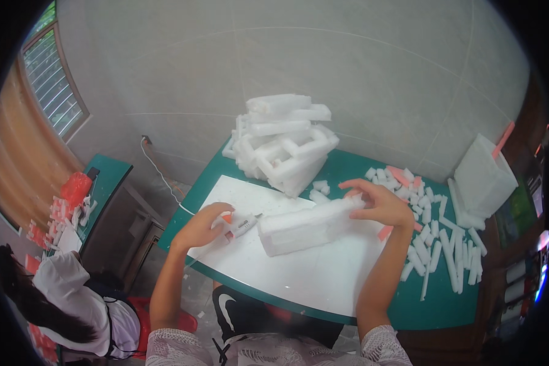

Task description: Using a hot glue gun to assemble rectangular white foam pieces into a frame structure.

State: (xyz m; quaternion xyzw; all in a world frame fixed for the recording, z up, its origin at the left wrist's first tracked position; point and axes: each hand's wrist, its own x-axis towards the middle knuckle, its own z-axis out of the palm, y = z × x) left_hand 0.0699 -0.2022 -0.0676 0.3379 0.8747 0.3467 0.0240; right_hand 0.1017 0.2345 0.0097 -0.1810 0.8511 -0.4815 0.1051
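Observation:
My left hand is closed round the handle end of a white hot glue gun with orange parts, its nozzle towards a long white foam block. That block, box-shaped and rough-edged, lies slantwise over a white board. At its right end my right hand grips it, thumb on the near side and fingers over the top. A small pink bit shows by those fingertips; whether it is held too, I cannot tell.
A tall stack of white foam frames stands at the back of the green table. Loose white foam sticks and pink pieces cover its right side, near a white foam box. A cord runs leftward; another person sits at left.

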